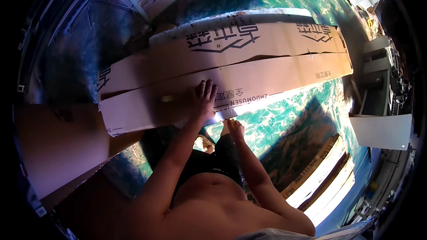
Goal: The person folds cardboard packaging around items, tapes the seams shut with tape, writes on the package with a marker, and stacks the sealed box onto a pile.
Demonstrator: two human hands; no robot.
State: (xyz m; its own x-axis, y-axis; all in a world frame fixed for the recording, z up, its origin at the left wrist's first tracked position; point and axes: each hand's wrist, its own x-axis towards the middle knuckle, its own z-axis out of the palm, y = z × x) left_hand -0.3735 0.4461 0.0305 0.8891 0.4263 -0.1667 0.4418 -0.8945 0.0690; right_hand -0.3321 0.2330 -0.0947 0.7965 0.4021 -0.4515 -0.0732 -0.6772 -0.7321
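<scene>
A long flat cardboard box (249, 69) with dark printing lies across a green and blue patterned floor (284, 124). My left hand (203, 98) rests flat on the box's near flap, fingers spread. My right hand (234, 127) is at the box's near edge, its fingers closed on the edge of a thin white strip (249, 109) that shows from under the cardboard. A small piece of tape (167, 98) sits on the flap left of my left hand.
More cardboard (58, 146) lies at the left. A stack of long flat boxes (320, 178) lies at the lower right. A white panel (382, 131) and grey shelving (378, 75) stand at the right edge.
</scene>
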